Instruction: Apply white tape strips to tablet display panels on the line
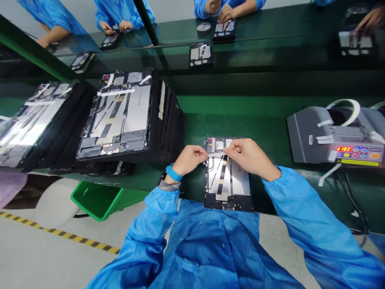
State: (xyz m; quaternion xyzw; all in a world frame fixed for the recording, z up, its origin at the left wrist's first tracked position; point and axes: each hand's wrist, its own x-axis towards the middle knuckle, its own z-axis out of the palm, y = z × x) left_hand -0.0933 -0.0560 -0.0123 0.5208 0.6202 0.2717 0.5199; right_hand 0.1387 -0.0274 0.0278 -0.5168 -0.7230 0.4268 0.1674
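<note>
An opened tablet (240,180) lies in front of me at the bench edge, its inner side up, with silver plates, dark flex cables and a black lower section. A short strip of white tape (215,154) stretches across its upper part. My left hand (192,157) pinches the strip's left end at the tablet's left edge. Over the upper right of the tablet, my right hand (248,156) has thumb and forefinger closed on the strip's other end. Part of the tablet's top right corner is hidden beneath that hand.
Tall stacks of opened tablets (132,108) stand to the left. A grey tape dispenser (306,132) with a red display is at the right, tape strips stuck on it. A green bin (99,196) sits below the bench. Co-workers' hands (227,14) handle tablets across the bench.
</note>
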